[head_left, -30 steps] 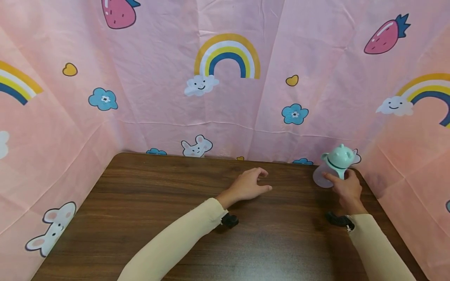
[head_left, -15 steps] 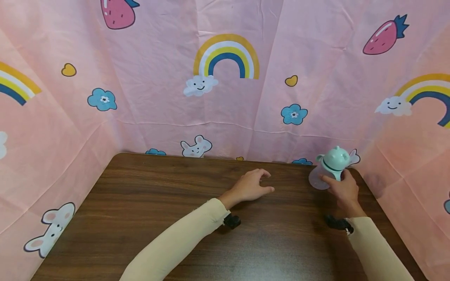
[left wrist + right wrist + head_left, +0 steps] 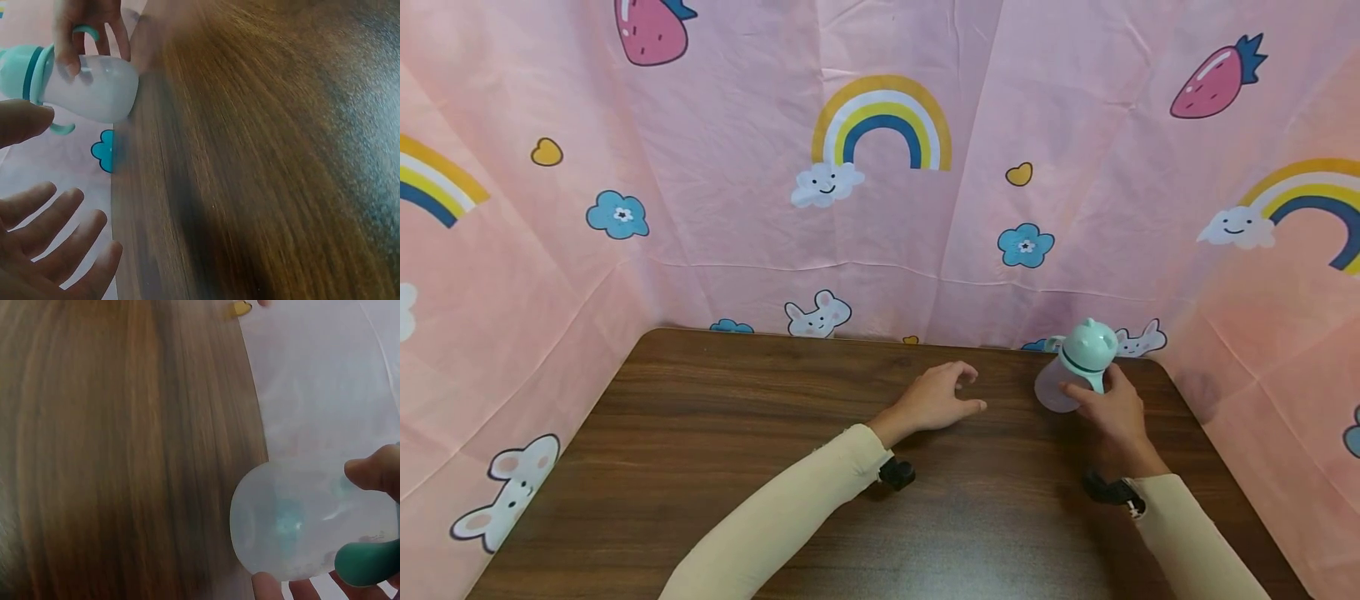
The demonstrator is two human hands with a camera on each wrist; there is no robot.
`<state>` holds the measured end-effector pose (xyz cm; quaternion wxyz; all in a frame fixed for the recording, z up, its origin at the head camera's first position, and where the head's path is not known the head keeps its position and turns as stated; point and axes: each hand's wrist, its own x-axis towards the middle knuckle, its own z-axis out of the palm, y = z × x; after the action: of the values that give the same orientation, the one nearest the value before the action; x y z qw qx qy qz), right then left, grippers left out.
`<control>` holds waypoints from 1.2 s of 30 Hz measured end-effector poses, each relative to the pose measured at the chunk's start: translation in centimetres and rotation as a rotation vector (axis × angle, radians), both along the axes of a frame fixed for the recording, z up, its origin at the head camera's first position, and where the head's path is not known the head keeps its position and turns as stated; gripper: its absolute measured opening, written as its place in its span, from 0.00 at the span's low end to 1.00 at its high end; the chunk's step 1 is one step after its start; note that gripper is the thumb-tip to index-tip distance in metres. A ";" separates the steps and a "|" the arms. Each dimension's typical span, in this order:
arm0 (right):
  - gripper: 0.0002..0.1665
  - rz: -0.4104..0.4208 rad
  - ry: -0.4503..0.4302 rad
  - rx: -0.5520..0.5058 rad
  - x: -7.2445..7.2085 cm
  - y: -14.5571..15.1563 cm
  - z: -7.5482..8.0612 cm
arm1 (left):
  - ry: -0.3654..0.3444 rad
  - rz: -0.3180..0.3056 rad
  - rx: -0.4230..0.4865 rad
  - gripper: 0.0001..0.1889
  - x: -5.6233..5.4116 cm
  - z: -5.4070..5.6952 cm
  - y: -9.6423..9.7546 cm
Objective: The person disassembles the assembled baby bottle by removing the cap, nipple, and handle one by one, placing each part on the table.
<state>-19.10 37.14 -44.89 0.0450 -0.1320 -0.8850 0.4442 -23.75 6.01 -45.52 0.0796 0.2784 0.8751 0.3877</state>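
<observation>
- Head view, biggest first: pink printed cloth (image 3: 730, 217) stands beyond both hands and off to either side.
- Brown wooden surface (image 3: 1000, 500) spreads beneath the hands.
- Pale sleeves (image 3: 790, 512) cover the arms, ending just behind each hand.
- Baby bottle (image 3: 1073, 368) is in the right hand's grip, to the right of the left hand and well apart from it. It has just come leftward with the right hand, so the work looks like a carry or slide under way; whether its base touches the surface, I cannot tell. Against a second ago, the gap to the left hand is narrower, and more of the rabbit print (image 3: 1141, 340) shows beyond the right hand.
- Right hand (image 3: 1116, 412) is curled round the bottle, thumb on one side, fingers on the other.
- Left hand (image 3: 932, 398) holds nothing, fingers parted and loosely bent, thumb well away; it has hardly shifted.
- Mint lid (image 3: 1088, 346) sits on the bottle, just beyond the right hand.
- Curved handle (image 3: 87, 29) lies beside the right hand's fingers.
</observation>
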 end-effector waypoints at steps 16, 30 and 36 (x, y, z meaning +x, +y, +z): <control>0.47 0.118 0.073 0.034 1.5 -4.2 0.5 | -0.040 0.037 0.013 0.35 0.0 0.1 0.7; 0.48 0.228 0.112 0.023 2.5 -8.6 1.0 | -0.178 0.006 0.204 0.49 -0.8 -0.6 0.0; 0.47 0.253 0.134 0.010 2.7 -10.0 1.0 | -0.246 -0.042 0.273 0.51 -1.0 -0.7 -1.1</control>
<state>-16.41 27.15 -43.90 0.0481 0.0107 -0.8917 0.4499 -24.76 4.91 -46.20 0.1555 0.2555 0.7919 0.5324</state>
